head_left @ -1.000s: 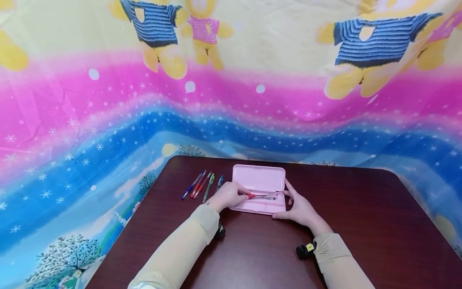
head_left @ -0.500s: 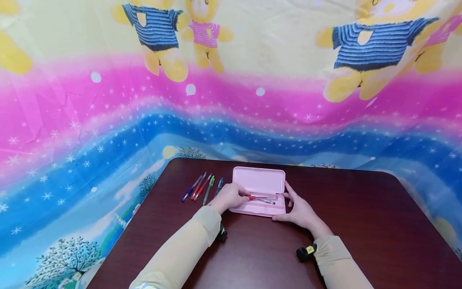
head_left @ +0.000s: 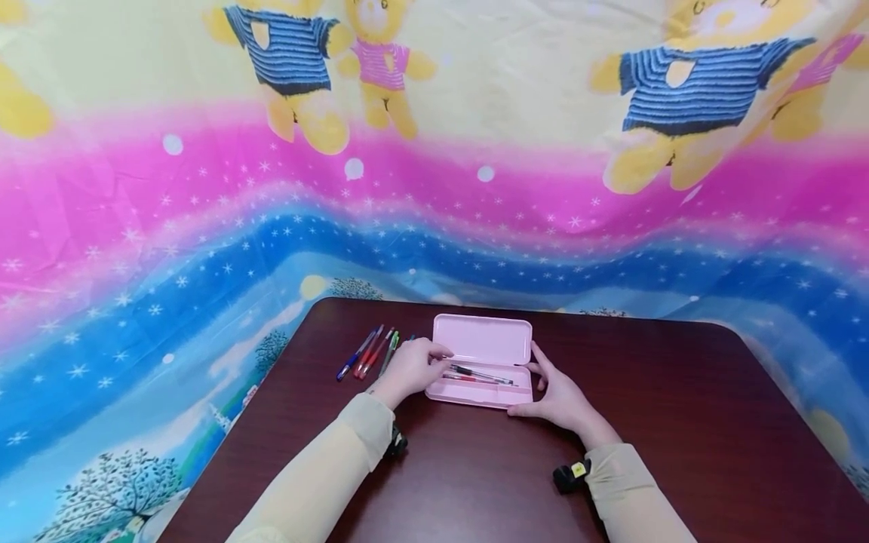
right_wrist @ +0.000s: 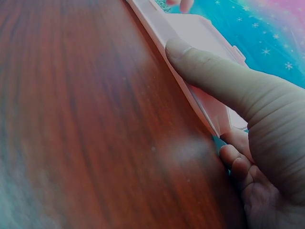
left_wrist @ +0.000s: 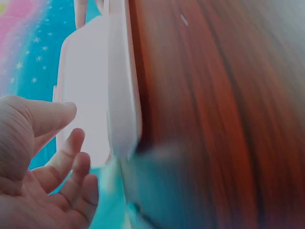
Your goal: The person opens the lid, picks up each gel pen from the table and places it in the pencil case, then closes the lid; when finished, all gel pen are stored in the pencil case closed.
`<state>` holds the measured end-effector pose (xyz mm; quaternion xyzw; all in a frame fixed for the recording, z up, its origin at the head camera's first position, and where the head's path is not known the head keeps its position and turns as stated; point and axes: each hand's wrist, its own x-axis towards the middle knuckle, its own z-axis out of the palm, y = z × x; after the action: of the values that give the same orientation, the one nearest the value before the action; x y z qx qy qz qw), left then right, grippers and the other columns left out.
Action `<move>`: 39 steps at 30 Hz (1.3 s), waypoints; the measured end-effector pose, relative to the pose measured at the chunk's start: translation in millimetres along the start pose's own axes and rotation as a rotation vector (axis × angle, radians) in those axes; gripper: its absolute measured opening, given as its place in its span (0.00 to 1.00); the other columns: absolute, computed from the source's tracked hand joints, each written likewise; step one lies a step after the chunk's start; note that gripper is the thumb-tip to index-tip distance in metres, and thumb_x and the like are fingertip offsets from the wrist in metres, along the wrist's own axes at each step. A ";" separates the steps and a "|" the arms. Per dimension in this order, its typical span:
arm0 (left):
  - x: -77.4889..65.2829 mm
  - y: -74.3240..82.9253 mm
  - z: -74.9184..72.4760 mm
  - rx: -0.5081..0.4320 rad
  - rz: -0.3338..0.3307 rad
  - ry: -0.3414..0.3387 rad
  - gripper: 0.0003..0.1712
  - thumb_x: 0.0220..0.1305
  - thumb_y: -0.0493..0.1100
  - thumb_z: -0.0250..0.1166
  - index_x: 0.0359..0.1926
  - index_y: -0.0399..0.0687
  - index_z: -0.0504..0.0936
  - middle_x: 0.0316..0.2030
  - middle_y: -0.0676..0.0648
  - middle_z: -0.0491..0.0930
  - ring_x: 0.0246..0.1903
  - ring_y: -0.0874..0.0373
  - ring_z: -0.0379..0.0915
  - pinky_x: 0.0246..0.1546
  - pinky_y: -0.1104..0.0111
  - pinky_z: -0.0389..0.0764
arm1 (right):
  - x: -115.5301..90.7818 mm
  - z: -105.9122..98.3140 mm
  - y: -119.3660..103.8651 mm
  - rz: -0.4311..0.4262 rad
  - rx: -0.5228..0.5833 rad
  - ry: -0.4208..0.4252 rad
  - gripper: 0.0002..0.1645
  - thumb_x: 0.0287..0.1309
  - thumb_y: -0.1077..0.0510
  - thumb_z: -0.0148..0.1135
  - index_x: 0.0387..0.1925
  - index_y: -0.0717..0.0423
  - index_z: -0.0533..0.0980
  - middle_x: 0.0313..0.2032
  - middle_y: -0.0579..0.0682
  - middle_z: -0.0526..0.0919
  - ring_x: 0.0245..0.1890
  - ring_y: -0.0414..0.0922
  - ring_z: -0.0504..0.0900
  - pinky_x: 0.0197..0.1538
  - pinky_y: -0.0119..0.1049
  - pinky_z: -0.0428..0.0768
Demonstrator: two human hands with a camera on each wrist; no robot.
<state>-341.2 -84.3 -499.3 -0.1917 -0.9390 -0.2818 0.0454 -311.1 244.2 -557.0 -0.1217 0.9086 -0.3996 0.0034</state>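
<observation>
A pale pink pencil case [head_left: 478, 394] lies with its lid [head_left: 482, 339] raised on the dark table. Inside are a black pen [head_left: 468, 370] and a red pen [head_left: 464, 378], lying close together. My left hand [head_left: 409, 369] is at the case's left end, thumb and fingers apart; in the left wrist view nothing is between its fingers [left_wrist: 71, 143]. My right hand [head_left: 562, 394] grips the right end of the case. Its thumb [right_wrist: 205, 67] lies along the front wall, and the other fingers bend around the side.
Left of the case, several pens lie side by side on the table: a blue pen [head_left: 348, 367], red pens [head_left: 373, 356] and a green pen [head_left: 390, 350]. Another pen is mostly hidden behind my left hand. A printed cloth [head_left: 434, 204] hangs behind the table [head_left: 679, 392].
My left hand has let go of the red pen, which now lies in the case, and has drawn back slightly to the left. My right hand keeps its hold on the case.
</observation>
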 end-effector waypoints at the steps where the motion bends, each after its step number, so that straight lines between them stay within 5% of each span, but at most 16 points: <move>1: -1.9 -4.8 -3.3 0.017 0.006 0.033 0.14 0.73 0.46 0.73 0.56 0.54 0.95 0.46 0.48 0.92 0.46 0.55 0.87 0.53 0.56 0.87 | 0.4 0.1 -0.4 0.001 0.002 0.001 0.91 0.38 0.34 0.93 0.92 0.40 0.40 0.73 0.55 0.82 0.46 0.47 0.73 0.40 0.33 0.73; 5: -10.2 -22.7 -18.6 0.086 -0.036 0.155 0.16 0.74 0.46 0.73 0.59 0.54 0.93 0.42 0.49 0.91 0.41 0.55 0.85 0.50 0.55 0.87 | 1.8 -0.6 -1.1 0.005 0.004 -0.003 0.91 0.39 0.34 0.93 0.92 0.40 0.40 0.74 0.55 0.81 0.46 0.47 0.72 0.39 0.34 0.73; 9: -18.2 -42.3 -34.3 0.147 -0.120 0.208 0.19 0.75 0.47 0.71 0.63 0.55 0.90 0.48 0.47 0.91 0.53 0.47 0.86 0.60 0.48 0.86 | 2.1 0.2 -0.1 0.010 0.000 -0.004 0.91 0.39 0.33 0.93 0.92 0.40 0.40 0.74 0.55 0.81 0.46 0.46 0.73 0.40 0.33 0.73; 17: -33.8 -78.5 -61.5 0.219 -0.375 0.156 0.27 0.79 0.53 0.65 0.74 0.54 0.82 0.64 0.36 0.83 0.63 0.30 0.75 0.59 0.34 0.80 | 2.5 1.4 1.3 -0.009 -0.016 0.007 0.91 0.40 0.33 0.92 0.92 0.43 0.40 0.73 0.57 0.82 0.45 0.45 0.73 0.42 0.34 0.72; 23: -46.3 -99.9 -70.8 0.184 -0.535 0.067 0.31 0.81 0.53 0.60 0.79 0.49 0.76 0.73 0.29 0.72 0.69 0.25 0.67 0.65 0.28 0.73 | 2.2 1.9 0.5 0.001 -0.015 0.006 0.91 0.38 0.33 0.93 0.92 0.41 0.41 0.72 0.55 0.83 0.45 0.45 0.73 0.42 0.33 0.72; 27: -49.9 -112.8 -69.7 0.168 -0.551 0.031 0.32 0.82 0.52 0.59 0.80 0.45 0.74 0.74 0.27 0.70 0.71 0.24 0.66 0.67 0.28 0.74 | 2.2 1.9 0.1 -0.002 -0.015 0.008 0.91 0.39 0.33 0.93 0.92 0.41 0.41 0.72 0.56 0.83 0.45 0.45 0.73 0.43 0.34 0.72; 39: -49.2 -130.6 -66.2 0.202 -0.457 0.005 0.30 0.81 0.47 0.63 0.75 0.35 0.78 0.71 0.29 0.80 0.74 0.29 0.70 0.77 0.37 0.70 | 2.1 1.9 -1.1 -0.013 -0.015 0.014 0.91 0.40 0.35 0.93 0.92 0.43 0.41 0.71 0.57 0.83 0.45 0.45 0.73 0.42 0.34 0.71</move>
<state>-347.7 -237.1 -520.3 0.0316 -0.9812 -0.1902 0.0017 -312.7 241.7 -557.3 -0.1250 0.9108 -0.3935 -0.0064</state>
